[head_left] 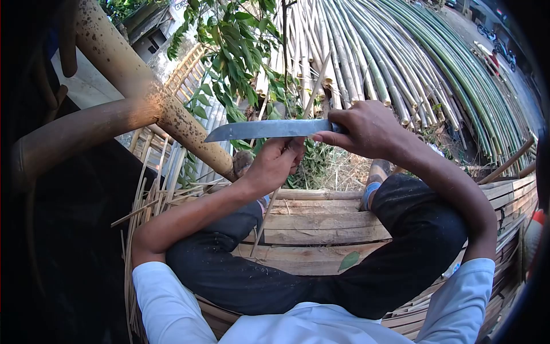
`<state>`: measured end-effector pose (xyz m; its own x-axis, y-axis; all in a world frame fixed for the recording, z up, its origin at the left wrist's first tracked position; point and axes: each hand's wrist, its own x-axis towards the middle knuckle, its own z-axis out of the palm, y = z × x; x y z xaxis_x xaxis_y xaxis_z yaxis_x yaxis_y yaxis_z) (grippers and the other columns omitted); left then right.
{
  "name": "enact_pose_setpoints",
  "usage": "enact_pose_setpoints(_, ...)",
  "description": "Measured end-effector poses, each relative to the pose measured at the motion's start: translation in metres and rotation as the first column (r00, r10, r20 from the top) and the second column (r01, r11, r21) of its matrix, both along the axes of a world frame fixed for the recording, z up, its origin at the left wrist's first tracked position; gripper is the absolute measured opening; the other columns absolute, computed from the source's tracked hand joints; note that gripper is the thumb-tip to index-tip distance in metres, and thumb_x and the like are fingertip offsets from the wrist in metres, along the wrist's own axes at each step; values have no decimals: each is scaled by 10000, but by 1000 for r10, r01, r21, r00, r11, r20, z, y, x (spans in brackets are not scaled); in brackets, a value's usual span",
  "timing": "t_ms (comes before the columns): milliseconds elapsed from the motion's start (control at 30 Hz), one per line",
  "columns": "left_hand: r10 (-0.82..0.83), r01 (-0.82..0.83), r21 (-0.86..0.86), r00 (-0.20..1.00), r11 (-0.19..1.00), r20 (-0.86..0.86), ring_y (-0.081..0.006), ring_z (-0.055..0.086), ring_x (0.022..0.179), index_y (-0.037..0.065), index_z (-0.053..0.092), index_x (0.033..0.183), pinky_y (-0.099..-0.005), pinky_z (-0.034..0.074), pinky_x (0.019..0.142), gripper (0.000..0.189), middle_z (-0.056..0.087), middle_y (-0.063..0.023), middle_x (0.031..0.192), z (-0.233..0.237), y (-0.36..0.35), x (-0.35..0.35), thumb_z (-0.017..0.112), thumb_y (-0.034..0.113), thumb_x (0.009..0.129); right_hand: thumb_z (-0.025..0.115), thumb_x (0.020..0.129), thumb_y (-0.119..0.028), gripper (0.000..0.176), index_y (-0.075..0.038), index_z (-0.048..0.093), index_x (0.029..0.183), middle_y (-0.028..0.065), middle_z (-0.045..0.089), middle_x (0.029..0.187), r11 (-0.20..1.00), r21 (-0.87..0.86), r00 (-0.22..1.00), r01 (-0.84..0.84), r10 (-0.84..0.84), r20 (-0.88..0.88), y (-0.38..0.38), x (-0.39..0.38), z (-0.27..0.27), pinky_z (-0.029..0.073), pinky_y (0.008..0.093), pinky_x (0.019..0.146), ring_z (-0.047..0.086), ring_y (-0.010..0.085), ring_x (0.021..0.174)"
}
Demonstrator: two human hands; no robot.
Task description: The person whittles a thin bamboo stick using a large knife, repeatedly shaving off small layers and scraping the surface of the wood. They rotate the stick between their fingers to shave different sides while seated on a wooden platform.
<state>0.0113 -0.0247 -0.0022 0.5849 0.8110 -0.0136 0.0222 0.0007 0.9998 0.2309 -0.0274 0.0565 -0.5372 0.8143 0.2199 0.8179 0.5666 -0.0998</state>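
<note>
My right hand [369, 131] is closed around the dark handle of a large knife [263, 131]. Its broad grey blade points left, nearly level, above my left hand [270, 167]. The left fingers are wrapped round a thin bamboo strip [264, 222], which slants from above the blade down between my knees. Near the right thumb, the blade crosses the strip and appears to touch it; the exact contact is hidden by the fingers.
I sit on a bamboo-slat platform [321, 229] with a green leaf [349, 261] on it. A thick bamboo post [195, 135] stands at left. Leafy branches [229, 51] hang ahead. Long bamboo poles [366, 51] lie beyond. Thin strips [152, 198] lie at left.
</note>
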Motion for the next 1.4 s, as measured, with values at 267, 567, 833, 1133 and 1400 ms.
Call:
enact_pose_setpoints(267, 185, -127, 280, 963, 952, -193, -68, 365, 609, 7, 532, 977, -267, 336, 543, 236, 411, 10, 696, 3, -7, 1, 417, 212, 995, 499, 848, -615, 594, -67, 635, 662, 57, 441, 389, 1000, 6, 1000, 3, -3, -4, 1, -5, -4, 398, 354, 403, 476, 217, 333)
enact_pose_setpoints(567, 200, -137, 343, 967, 929, -158, -15, 286, 555, 50, 520, 1022, -182, 262, 476, 313, 312, 65, 654, 5, -6, 5, 419, 345, 988, 404, 848, -687, 685, -85, 637, 618, 24, 440, 384, 995, 43, 996, 90, -90, -4, 9, 5, -12, 398, 333, 378, 451, 163, 317)
enact_pose_setpoints(833, 207, -145, 362, 968, 921, -139, -16, 279, 525, 58, 508, 943, -198, 239, 452, 297, 311, 69, 625, 0, -1, 0, 423, 340, 987, 475, 858, -625, 611, -73, 621, 640, 20, 432, 392, 989, 52, 990, 136, -135, -30, 16, 18, -16, 358, 347, 390, 410, 153, 317)
enact_pose_setpoints(1133, 231, -117, 353, 925, 928, -301, -79, 329, 557, 31, 495, 934, -286, 298, 497, 302, 335, 13, 603, 1, -1, -5, 404, 313, 994, 377, 865, -682, 700, -83, 644, 621, 4, 460, 402, 967, 57, 964, 249, -242, -107, 34, 53, -38, 360, 306, 378, 415, 119, 323)
enact_pose_setpoints(1400, 179, -141, 231, 972, 963, -154, -16, 265, 454, 74, 478, 965, -190, 215, 390, 284, 304, 66, 590, 1, 9, -17, 401, 347, 991, 357, 856, -708, 705, -43, 549, 721, -49, 384, 490, 663, -654, 339, 363, -748, -570, 52, 118, -54, 294, 259, 392, 354, 72, 408)
